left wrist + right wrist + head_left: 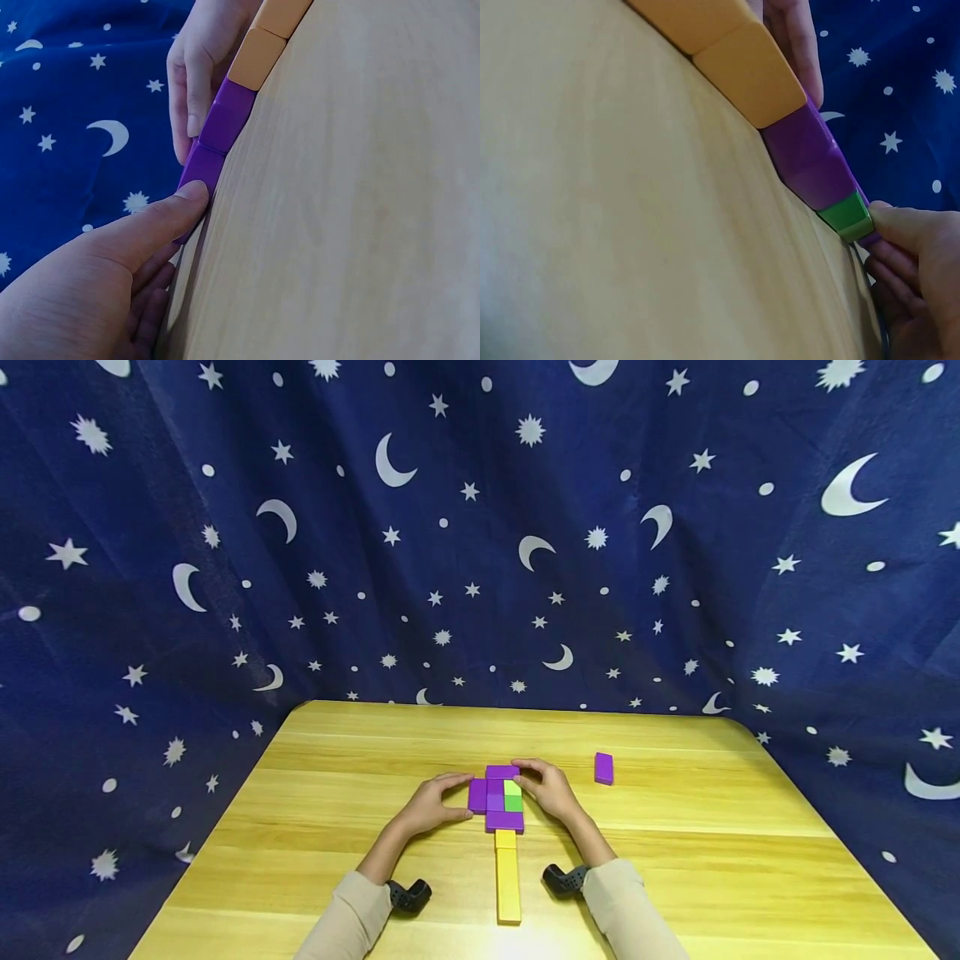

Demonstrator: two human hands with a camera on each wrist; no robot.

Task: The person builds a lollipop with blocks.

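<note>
Several flat blocks lie joined on the table. My left hand (pixel 426 803) pinches the left purple block (pixel 477 796) by its ends, thumb at the near one, fingers at the far one. My right hand (pixel 551 789) has its thumb and index finger at the right end of the far purple block (pixel 501 772). Between these lie a middle purple block (pixel 495 795), a light green block (pixel 512 787) and a green block (pixel 847 215), close to the right thumb. Nearer me, a purple block (pixel 504 821) meets a short yellow block (pixel 506 839) and a long yellow one (pixel 507 885).
A lone purple block (pixel 603 768) lies to the right on the wooden table (pixel 337 743). A blue curtain (pixel 480 527) with moons and stars hangs behind the table and at both sides. Black wrist cameras (pixel 409 897) sit at both cuffs.
</note>
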